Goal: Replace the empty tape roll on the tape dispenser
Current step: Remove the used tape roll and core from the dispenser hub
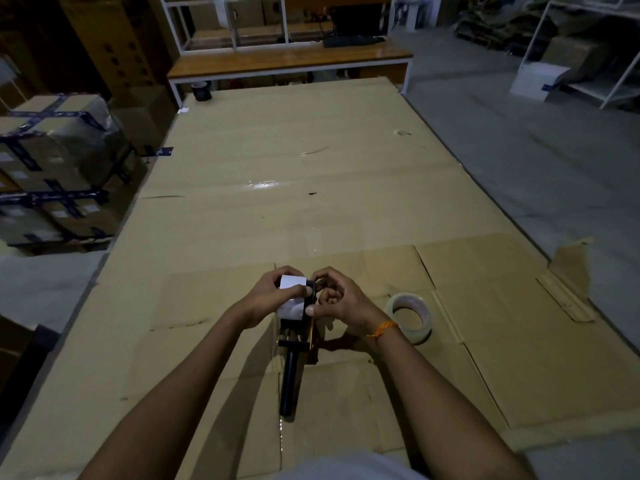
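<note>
Left hand (268,295) grips the white empty roll (292,297) on the dispenser (294,344); right hand (337,298) pinches the dispenser's side. New tape roll (410,317) lies just right on the cardboard-covered counter (277,188).

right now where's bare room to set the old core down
Bare cardboard stretches beyond both hands, and left of the left hand. It is crowded on the right: the new tape roll sits beside the right hand and the dispenser.

Matt brown cardboard sheets (346,168); glossy clear plastic tape roll (410,317); black matt dispenser handle (290,382); polished wooden bench (287,58).
</note>
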Demonstrator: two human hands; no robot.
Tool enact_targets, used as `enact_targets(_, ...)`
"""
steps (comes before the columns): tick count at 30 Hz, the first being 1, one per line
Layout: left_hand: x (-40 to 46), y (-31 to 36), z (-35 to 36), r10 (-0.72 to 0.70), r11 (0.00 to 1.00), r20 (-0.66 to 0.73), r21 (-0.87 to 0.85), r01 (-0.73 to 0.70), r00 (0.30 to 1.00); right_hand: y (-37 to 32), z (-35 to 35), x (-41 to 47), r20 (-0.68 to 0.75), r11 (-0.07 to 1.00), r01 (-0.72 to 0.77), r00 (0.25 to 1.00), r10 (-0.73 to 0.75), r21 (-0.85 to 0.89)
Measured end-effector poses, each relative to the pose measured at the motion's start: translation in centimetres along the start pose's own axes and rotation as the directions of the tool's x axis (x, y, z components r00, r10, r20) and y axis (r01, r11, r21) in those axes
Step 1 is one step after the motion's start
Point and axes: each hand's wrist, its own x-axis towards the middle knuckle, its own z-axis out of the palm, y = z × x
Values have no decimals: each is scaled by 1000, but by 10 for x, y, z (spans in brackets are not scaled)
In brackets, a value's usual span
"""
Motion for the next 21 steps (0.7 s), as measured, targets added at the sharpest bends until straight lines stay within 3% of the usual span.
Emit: enact_targets(21, 2, 3, -13, 85, 993, 140, 73, -96, 987, -9, -5, -2, 38, 996, -10, 999, 13, -91)
